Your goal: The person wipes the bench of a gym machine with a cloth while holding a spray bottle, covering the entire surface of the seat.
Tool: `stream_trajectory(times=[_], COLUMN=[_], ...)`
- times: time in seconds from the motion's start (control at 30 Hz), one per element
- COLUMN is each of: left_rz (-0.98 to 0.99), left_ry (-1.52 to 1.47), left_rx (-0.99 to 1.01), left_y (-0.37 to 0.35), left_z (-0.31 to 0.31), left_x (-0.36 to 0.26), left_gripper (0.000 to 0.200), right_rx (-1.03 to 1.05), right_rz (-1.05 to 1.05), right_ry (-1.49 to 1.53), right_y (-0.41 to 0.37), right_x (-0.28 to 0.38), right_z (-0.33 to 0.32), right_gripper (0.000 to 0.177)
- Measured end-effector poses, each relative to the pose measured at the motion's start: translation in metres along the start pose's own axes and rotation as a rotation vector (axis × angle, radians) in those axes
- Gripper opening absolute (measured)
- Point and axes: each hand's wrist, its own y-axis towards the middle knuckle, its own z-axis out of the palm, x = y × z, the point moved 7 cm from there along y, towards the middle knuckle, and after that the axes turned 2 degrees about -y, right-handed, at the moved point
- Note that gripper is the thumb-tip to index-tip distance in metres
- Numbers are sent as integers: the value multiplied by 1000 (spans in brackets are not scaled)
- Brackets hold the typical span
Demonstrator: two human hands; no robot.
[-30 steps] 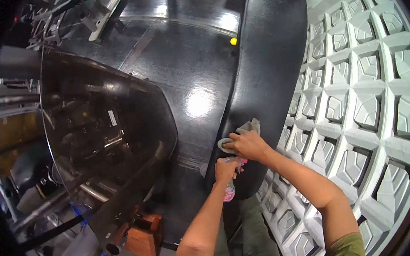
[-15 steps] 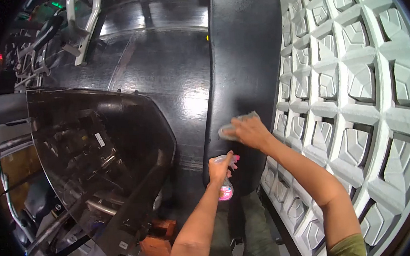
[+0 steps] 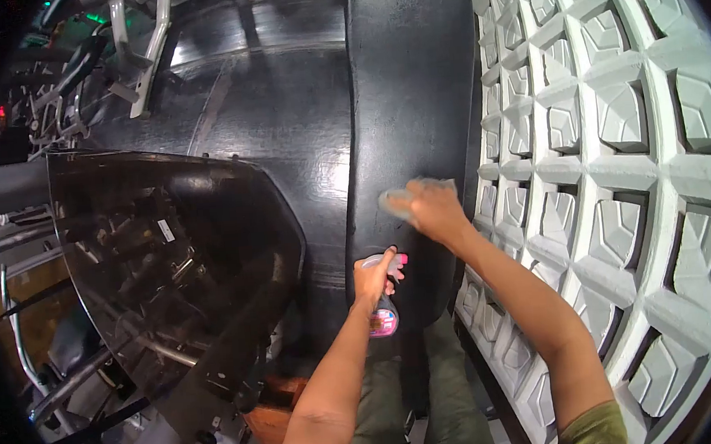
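Note:
My left hand (image 3: 372, 281) is wrapped round the neck of a spray bottle (image 3: 384, 321), which has a clear body, a pink label and a pink nozzle tip. The bottle is above the near end of a long black padded bench (image 3: 411, 78). Farther along that bench, my right hand (image 3: 437, 208) presses a greyish cloth (image 3: 395, 203) onto the black surface. The fingers lie over the cloth, and its edges stick out on both sides. Some blur covers the right fingers and the cloth.
A white wall of raised geometric blocks (image 3: 620, 113) runs along the right. To the left stands a machine with a dark see-through shield (image 3: 176, 251). Below it is a reddish-brown wooden box (image 3: 274, 417). Gym equipment frames (image 3: 144, 80) stand at the upper left on black flooring.
My right hand has moved the cloth slightly farther up the bench. The left hand with the spray bottle has shifted a little up and left. The whole view has shifted slightly.

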Motion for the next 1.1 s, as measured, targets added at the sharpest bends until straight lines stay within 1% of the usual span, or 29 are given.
stream_trajectory(times=[0.1, 0.2, 0.3, 0.33, 0.43, 0.47, 0.57, 0.6, 0.7, 0.73, 0.83, 0.87, 0.9, 0.93, 0.97, 1.0, 1.03, 1.1], left_rz=[11, 19, 49, 57, 50, 43, 62, 54, 55, 55, 58, 85, 110, 75, 26, -9, -40, -17], left_ry=[-20, 6, 9, 7, 12, -2, -14, -10, -22, -32, -10, -67, -125, -156, -133, -97, -64, -82], left_rx=[19, 11, 36, 43, 30, 27, 31, 23, 17, 20, 10, 11, 16, 9, 42, 46, 49, 29], left_y=[-2, -5, -5, -5, -7, -9, -7, -9, -12, -10, -13, -7, -3, -12, -14, -18, -19, -20], left_z=[1, 1, 2, 3, 3, 5, 5, 5, 7, 7, 8, 8, 9, 20, 33, 46, 57, 73], left_x=[-1, -3, -3, -3, -4, -5, -3, -6, -7, -5, -6, 2, 11, 14, 24, 35, 45, 49], left_gripper=[43, 43, 45, 46, 46, 45, 45, 45, 42, 43, 45, 46, 48, 49, 48, 47, 47, 46], right_rx=[-93, 57, 223, 128, -89, -57, -194, -88, 214, 151, -32, -77, -88, -94, -93, -132, -81, 25], right_rz=[118, -213, -264, -271, 48, 183, 68, -25, -107, -122, 201, 323, 350, 379, 410, 400, 373, 311], right_ry=[-53, -56, -33, -65, -78, -51, -38, -25, 79, 37, 61, 51, 74, 100, 131, 189, 254, 377], right_y=[-8, -35, -54, -54, -43, -49, -65, -75, -99, -101, -90, -90, -89, -89, -95, -103, -114, -133], right_x=[-3, 21, 11, 1, -33, -39, -21, -8, -1, -9, -55, -71, -74, -74, -73, -69, -59, -42], right_z=[-2, 16, 15, 7, -16, -17, -10, -6, 17, 10, -5, -10, -16, -21, -21, -12, -4, 10], right_gripper=[34, 37, 38, 39, 38, 34, 37, 39, 37, 37, 41, 41, 42, 42, 42, 40, 39, 37])
